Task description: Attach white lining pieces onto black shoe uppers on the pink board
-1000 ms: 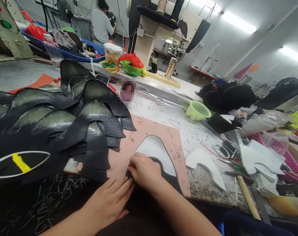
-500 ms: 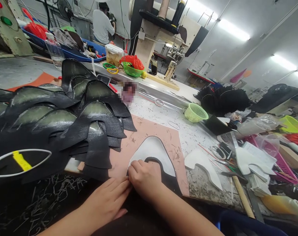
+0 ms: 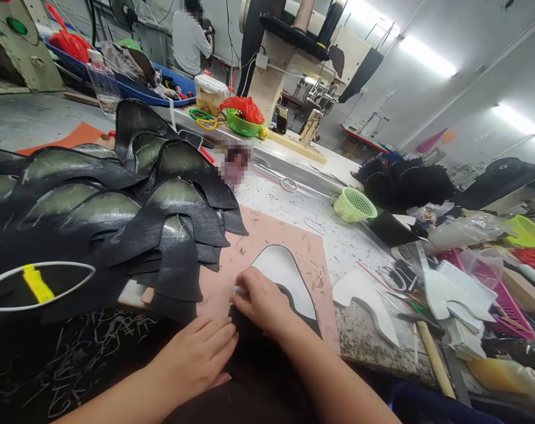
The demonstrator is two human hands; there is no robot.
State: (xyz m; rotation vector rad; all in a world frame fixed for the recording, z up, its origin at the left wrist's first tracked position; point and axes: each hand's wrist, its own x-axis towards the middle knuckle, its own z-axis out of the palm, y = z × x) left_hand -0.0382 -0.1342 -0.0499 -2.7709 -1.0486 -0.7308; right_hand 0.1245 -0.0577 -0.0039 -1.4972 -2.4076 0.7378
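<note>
Centre of the frame: the white-faced black piece [image 3: 276, 263] lay on the pink mat [image 3: 258, 227]. From where I stood, the right hand [image 3: 263, 300] had just shifted upward along its left edge, fingers bent, so handling seemingly continued there; the left hand [image 3: 201, 347] lay straight-fingered near its lower-left end. Whether either gripped, I could not tell. Black pieces [image 3: 177, 253] overlapped the mat's left side; a white panel [image 3: 353, 285] flanked its right; room lay above.
</note>
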